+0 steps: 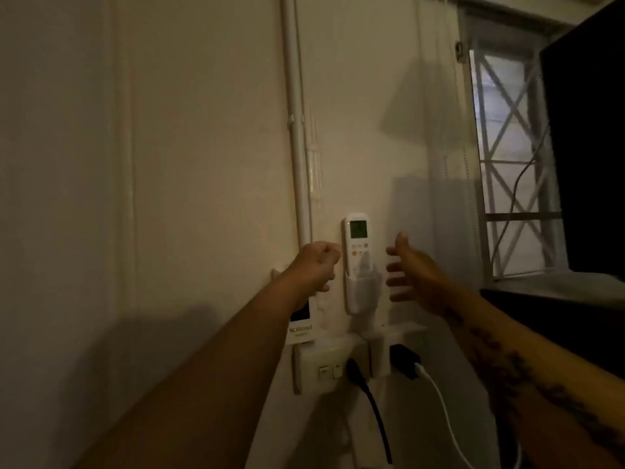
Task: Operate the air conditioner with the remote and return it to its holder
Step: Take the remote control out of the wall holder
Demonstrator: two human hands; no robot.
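A white remote [357, 242] with a lit green screen stands upright in a white wall holder [359, 294] at the centre of the wall. My left hand [316, 265] is raised just left of the remote, fingers curled into a loose fist, holding nothing. My right hand [411, 270] hovers just right of the holder with fingers spread, apart from the remote. The air conditioner itself is out of view.
A white pipe [297, 130] runs down the wall left of the remote. Below the holder are a small panel [301, 328], a switch and socket plate [324, 367] with a black plug [355, 370], and a white cable [443, 411]. A window [507, 157] and dark furniture [588, 137] stand at right.
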